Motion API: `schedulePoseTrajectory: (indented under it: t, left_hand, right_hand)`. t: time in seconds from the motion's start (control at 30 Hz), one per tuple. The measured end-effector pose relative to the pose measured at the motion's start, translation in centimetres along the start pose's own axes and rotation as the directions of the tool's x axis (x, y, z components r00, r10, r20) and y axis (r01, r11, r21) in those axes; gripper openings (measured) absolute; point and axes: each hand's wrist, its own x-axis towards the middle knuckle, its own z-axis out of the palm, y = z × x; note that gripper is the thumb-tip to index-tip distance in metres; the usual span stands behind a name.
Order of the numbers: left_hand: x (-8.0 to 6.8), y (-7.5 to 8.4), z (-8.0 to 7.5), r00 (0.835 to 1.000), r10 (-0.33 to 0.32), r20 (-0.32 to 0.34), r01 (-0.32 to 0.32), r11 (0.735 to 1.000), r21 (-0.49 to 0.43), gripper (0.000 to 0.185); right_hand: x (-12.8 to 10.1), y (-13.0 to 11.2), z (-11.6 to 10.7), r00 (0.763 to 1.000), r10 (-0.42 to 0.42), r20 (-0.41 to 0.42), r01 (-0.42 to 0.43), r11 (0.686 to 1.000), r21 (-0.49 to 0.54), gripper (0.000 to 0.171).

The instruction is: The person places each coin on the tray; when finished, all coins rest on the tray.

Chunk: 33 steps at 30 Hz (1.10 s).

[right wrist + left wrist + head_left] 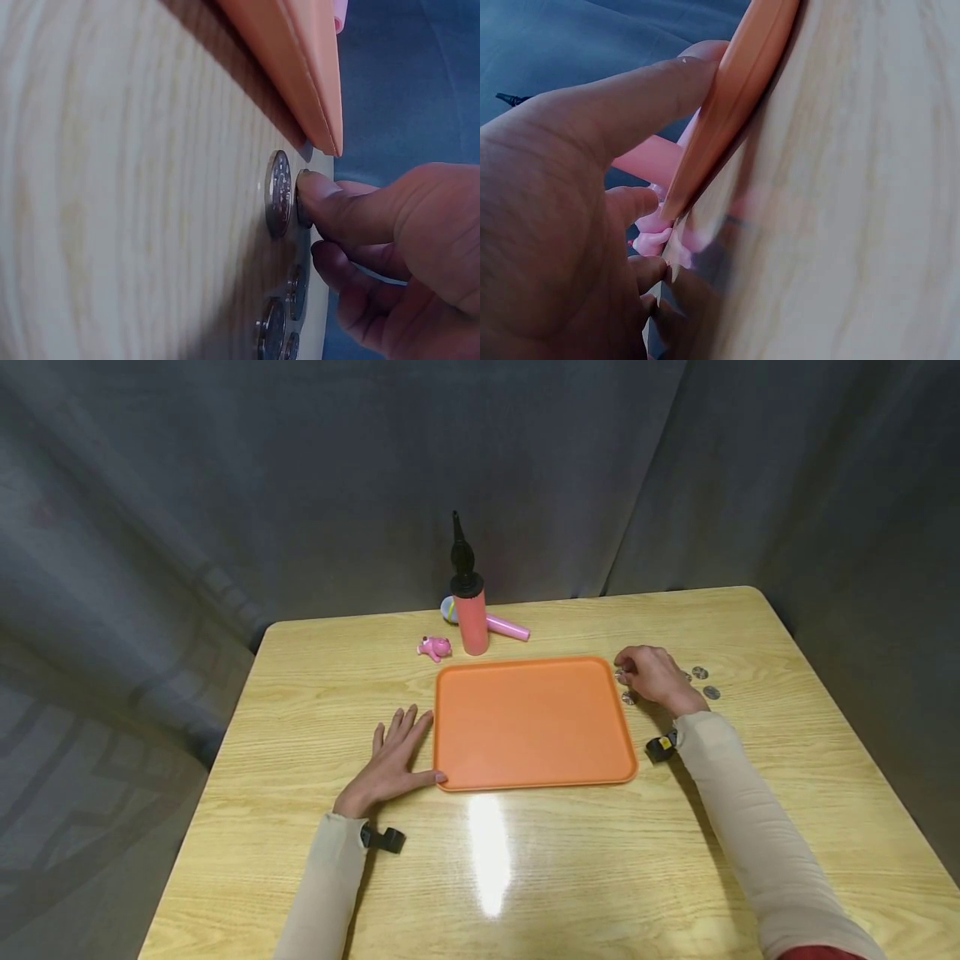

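Head view shows a light wooden table [300,710] filling the lower part of the frame, with a flat rectangular orange plastic tray [528,722] at its centre. The left hand [393,764] lies flat on the wood at the tray's lower left corner, fingers straight and slightly spread, thumb touching the tray's near corner. The left wrist view confirms this: the thumb lies along the tray's raised orange rim [739,97]. The right hand [656,677] sits just right of the tray's upper right corner, fingers curled down over a scatter of small round silver coins [705,682] lying on the table. In the right wrist view, near the middle of the frame, the thumb tip presses against one coin [303,201] beside another coin [278,193], the other fingers bent below it; whether the coin is truly pinched cannot be told. More coins lie at the lower centre of that view. Above the tray, centre of the head view, stands an upright pink cylindrical hand pump with a black nozzle [469,610], a small pink toy figure [434,647] to its left, and a pink tube [507,627] lying behind it.
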Motion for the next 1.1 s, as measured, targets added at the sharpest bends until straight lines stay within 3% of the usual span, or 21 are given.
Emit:
schedulePoseTrajectory:
  t: [0.3, 0.5, 0.83, 1.1]
  left_hand:
    - [0.0, 0.0, 0.0, 1.0, 0.005, 0.0, -0.005, 1.0, -0.009, 0.106]
    - [0.0, 0.0, 0.0, 1.0, 0.001, 0.006, -0.001, 1.0, -0.013, 0.105]
    - [-0.1, 0.0, -0.1, 1.0, 0.001, 0.001, -0.001, 1.0, -0.004, 0.105]
    - [-0.1, 0.0, -0.1, 1.0, 0.001, 0.01, -0.001, 1.0, 0.002, 0.104]
  right_hand:
    - [0.0, 0.1, 0.0, 0.999, -0.04, -0.012, 0.04, 0.999, -0.021, 0.026]
    - [-0.5, 0.1, -1.1, 0.997, -0.046, -0.062, 0.047, 0.999, 0.006, 0.032]
    - [-0.2, 1.0, -1.9, 0.999, 0.045, -0.024, -0.046, 0.998, -0.046, 0.035]
    - [0.5, 1.2, -1.3, 0.998, 0.005, -0.07, -0.008, 0.999, -0.042, 0.024]
